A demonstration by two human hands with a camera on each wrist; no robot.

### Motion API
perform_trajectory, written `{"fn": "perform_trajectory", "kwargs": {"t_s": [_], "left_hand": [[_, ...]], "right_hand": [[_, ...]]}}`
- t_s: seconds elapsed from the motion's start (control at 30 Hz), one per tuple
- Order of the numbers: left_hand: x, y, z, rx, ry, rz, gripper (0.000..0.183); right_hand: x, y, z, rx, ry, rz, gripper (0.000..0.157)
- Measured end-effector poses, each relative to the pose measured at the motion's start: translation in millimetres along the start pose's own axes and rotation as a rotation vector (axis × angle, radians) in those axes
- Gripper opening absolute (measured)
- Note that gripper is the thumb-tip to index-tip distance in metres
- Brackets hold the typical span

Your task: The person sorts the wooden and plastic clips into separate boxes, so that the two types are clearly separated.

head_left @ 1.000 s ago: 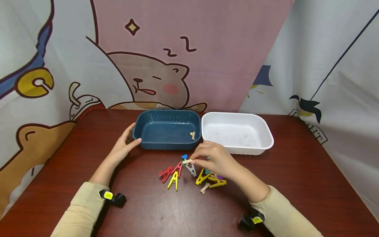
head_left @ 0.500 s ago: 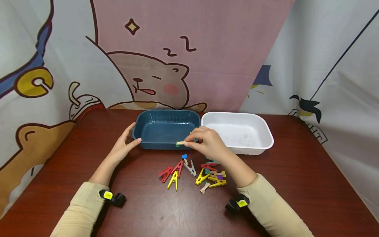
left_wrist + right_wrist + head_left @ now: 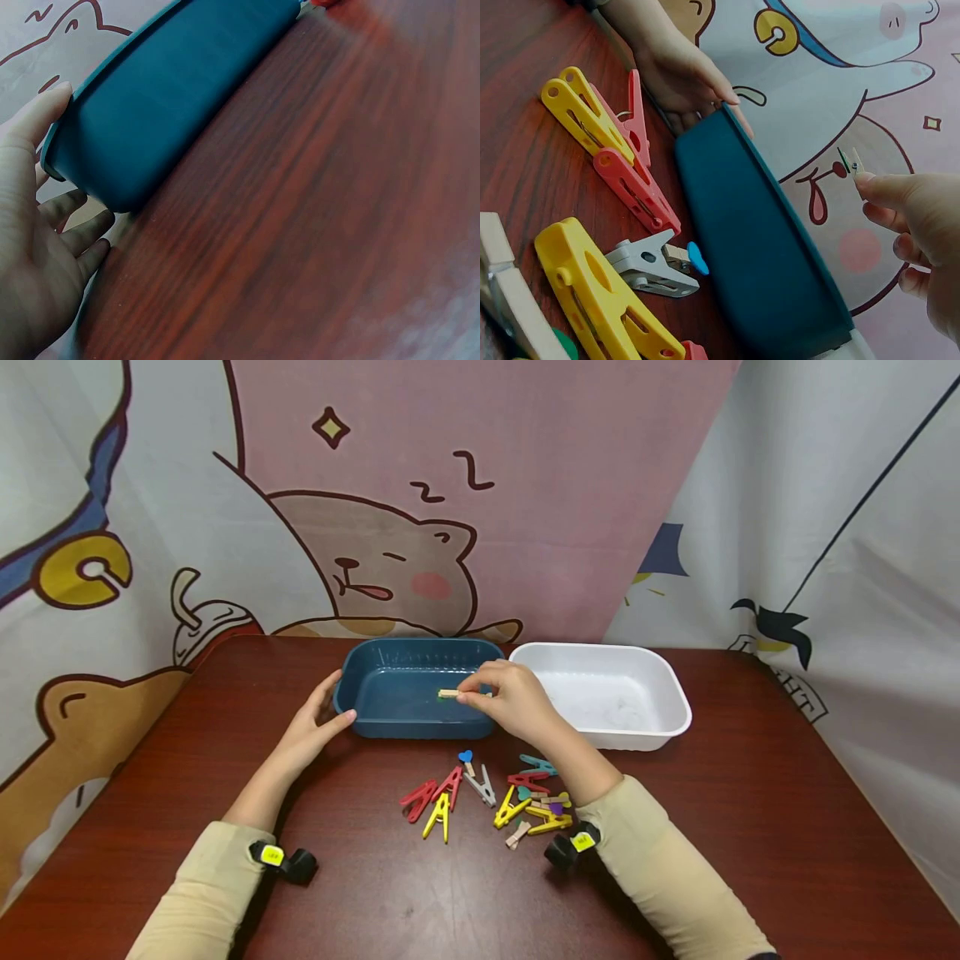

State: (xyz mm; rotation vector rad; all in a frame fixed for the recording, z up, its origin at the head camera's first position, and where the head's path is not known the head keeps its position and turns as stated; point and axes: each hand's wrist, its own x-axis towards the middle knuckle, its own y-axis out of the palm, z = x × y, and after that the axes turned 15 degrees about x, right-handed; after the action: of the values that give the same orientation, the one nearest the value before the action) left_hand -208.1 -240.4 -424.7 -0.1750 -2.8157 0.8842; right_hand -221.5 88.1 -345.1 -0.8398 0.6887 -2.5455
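My right hand (image 3: 512, 697) pinches a small wooden clothespin (image 3: 448, 693) between thumb and fingers, over the inside of the dark blue tub (image 3: 420, 729). In the right wrist view this clothespin (image 3: 853, 163) points away from the fingertips, with a dark green side. My left hand (image 3: 306, 742) rests against the tub's left end, fingers fairly straight; the left wrist view has its thumb (image 3: 51, 112) at the rim. On the table before the tub lie yellow clips (image 3: 438, 817), red clips (image 3: 417, 800), a grey clip (image 3: 482, 787) and a blue-heart clothespin (image 3: 467, 762).
A white tub (image 3: 600, 735) stands right beside the blue one. Right of the grey clip, more clips lie bunched, among them a teal clip (image 3: 537, 766) and a plain wooden clothespin (image 3: 518, 835). A printed cloth (image 3: 570, 527) hangs behind the table.
My right hand has carried the clothespin from the clip pile up and forward, over the blue tub's front rim. The left hand stays at the tub's left end.
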Motion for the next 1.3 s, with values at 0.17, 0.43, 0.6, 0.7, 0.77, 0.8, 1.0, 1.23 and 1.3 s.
{"fn": "perform_trajectory", "kwargs": {"t_s": [0.17, 0.43, 0.6, 0.7, 0.77, 0.8, 1.0, 1.23, 1.3], "left_hand": [[-0.7, -0.2, -0.5, -0.009, 0.005, 0.001, 0.075], [0.3, -0.2, 1.1, -0.005, 0.003, 0.003, 0.074], [0.4, -0.5, 1.7, -0.006, 0.006, 0.002, 0.075], [-0.1, -0.4, 1.4, -0.007, 0.006, 0.004, 0.075], [-0.3, -0.2, 1.1, -0.006, 0.008, 0.004, 0.075], [-0.3, 0.0, 1.0, -0.006, 0.008, 0.004, 0.075], [-0.9, 0.4, 0.6, 0.008, 0.002, 0.003, 0.075], [-0.8, 0.3, 0.2, -0.001, 0.001, 0.002, 0.074], [-0.9, 0.0, -0.3, -0.001, 0.002, 0.002, 0.074]], "right_hand": [[6, 5.6, -5, -0.026, 0.046, -0.007, 0.010], [17, 13.0, -10, -0.021, 0.136, -0.026, 0.014], [25, 19.3, -17, -0.016, 0.157, -0.043, 0.013], [30, 22.5, -20, -0.025, 0.188, -0.040, 0.014], [33, 24.5, -21, -0.027, 0.214, -0.037, 0.015], [34, 25.5, -22, -0.029, 0.226, -0.037, 0.016], [38, 31.5, -29, -0.039, 0.269, -0.038, 0.016], [45, 37.2, -30, -0.078, 0.295, -0.015, 0.015], [47, 38.4, -31, -0.085, 0.304, -0.005, 0.015]]}}
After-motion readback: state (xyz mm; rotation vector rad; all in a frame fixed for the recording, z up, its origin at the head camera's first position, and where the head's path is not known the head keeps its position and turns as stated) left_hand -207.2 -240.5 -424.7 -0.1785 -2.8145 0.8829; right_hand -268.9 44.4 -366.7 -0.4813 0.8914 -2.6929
